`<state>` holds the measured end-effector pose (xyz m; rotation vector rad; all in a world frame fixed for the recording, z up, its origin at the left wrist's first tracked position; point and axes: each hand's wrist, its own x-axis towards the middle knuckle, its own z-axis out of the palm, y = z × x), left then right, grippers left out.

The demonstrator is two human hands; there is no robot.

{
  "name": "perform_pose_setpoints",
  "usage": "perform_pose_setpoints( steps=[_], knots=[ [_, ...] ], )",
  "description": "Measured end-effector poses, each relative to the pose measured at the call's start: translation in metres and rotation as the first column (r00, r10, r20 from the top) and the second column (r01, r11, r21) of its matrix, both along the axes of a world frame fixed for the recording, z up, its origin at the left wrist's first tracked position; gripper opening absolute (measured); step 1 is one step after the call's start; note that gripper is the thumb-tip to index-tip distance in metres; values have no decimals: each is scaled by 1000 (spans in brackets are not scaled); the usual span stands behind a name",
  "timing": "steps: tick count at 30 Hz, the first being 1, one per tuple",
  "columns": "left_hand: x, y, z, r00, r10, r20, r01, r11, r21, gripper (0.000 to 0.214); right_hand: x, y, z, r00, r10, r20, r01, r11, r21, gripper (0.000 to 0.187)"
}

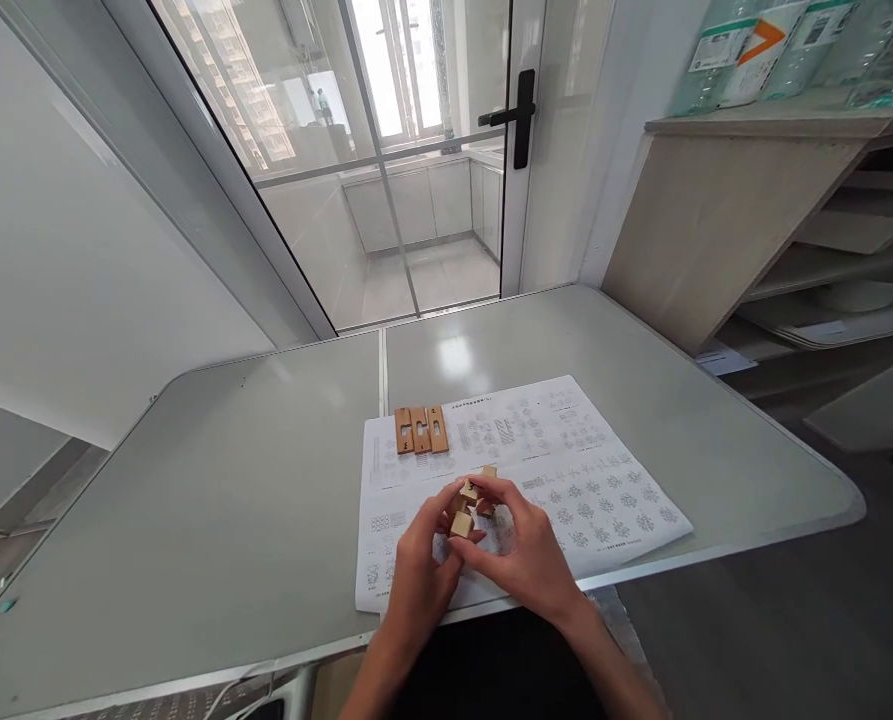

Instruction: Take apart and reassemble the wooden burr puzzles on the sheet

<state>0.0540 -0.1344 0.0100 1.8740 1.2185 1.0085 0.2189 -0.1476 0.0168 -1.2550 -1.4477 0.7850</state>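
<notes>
Close to the table's front edge, my left hand (420, 555) and my right hand (525, 555) are both closed around wooden puzzle pieces (462, 524), held over a printed sheet (603, 480). The pieces are pale, notched blocks, and one bears a dark mark. My fingers cover part of them, so how they fit together cannot be made out fully. Farther back on the sheet's left side lie three flat wooden pieces (419, 430), side by side, with cut-outs and dark numbers. The sheet carries rows of small diagrams.
A grey table (266, 520) stretches out on both sides of the sheet. Beyond its far edge is a glass door with a black handle (522, 118). At the right, a wooden shelf unit (738, 220) holds plastic bottles (723, 50) on top.
</notes>
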Motion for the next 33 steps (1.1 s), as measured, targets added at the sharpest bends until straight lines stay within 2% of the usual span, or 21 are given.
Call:
perform_pose_setpoints(
  steps=[7,11,14,17,20,24,28,33],
  knots=[
    [-1,-1,-2,991,-26,-129,45,988,150,60,1,1,-1,999,29,27,-30,999,35,52],
    [1,0,0,982,-34,-185,75,973,220,53,1,1,-1,998,53,33,-55,995,78,50],
    [2,-1,2,984,-53,-170,93,967,238,51,1,0,-2,999,35,36,-38,995,88,50],
    [1,-4,5,993,-91,-74,101,984,148,46,3,-1,-3,999,24,39,-26,997,74,53],
    [-1,-7,10,993,-68,94,74,995,-70,39,5,0,-2,998,70,10,-71,993,91,44],
    [-2,-10,18,946,2,323,111,937,-330,43,6,3,0,991,126,-37,-122,987,105,24],
    [-2,-11,24,913,-8,407,197,884,-424,53,6,3,-1,986,146,-77,-140,987,77,19],
    [-2,-13,27,906,-3,424,222,855,-469,62,7,3,-1,986,140,-92,-135,989,62,18]
  ],
)
